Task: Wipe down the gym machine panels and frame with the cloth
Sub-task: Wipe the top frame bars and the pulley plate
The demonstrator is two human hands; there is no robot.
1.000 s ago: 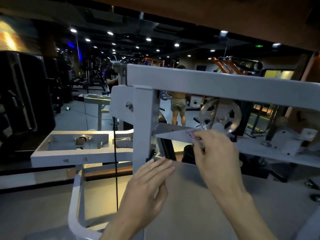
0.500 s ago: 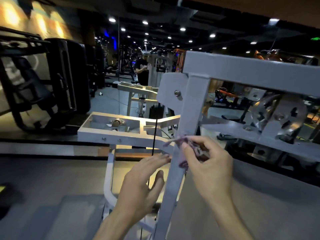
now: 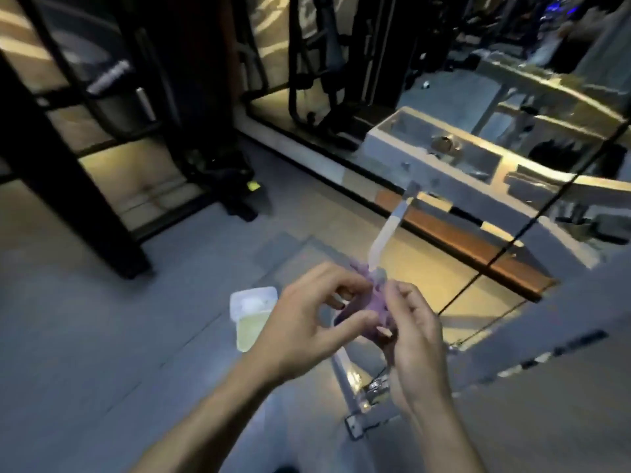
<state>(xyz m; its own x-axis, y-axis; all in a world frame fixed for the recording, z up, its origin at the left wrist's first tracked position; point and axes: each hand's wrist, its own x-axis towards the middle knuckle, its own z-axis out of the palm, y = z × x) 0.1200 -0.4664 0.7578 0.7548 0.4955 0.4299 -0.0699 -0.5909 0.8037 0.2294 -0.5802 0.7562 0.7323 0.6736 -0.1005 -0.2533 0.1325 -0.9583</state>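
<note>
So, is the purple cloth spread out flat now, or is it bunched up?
Bunched up. The purple cloth is a crumpled wad pinched between the left hand and the right hand; no flat sheet shows.

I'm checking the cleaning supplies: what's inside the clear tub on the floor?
The clear tub holds pale yellow liquid in its lower part and something whitish near its top; blur hides what. The left hand covers its right edge.

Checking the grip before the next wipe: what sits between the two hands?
In the head view, the crumpled purple cloth lies between the left hand and right hand; both pinch it, in front of a white frame bar.
</note>
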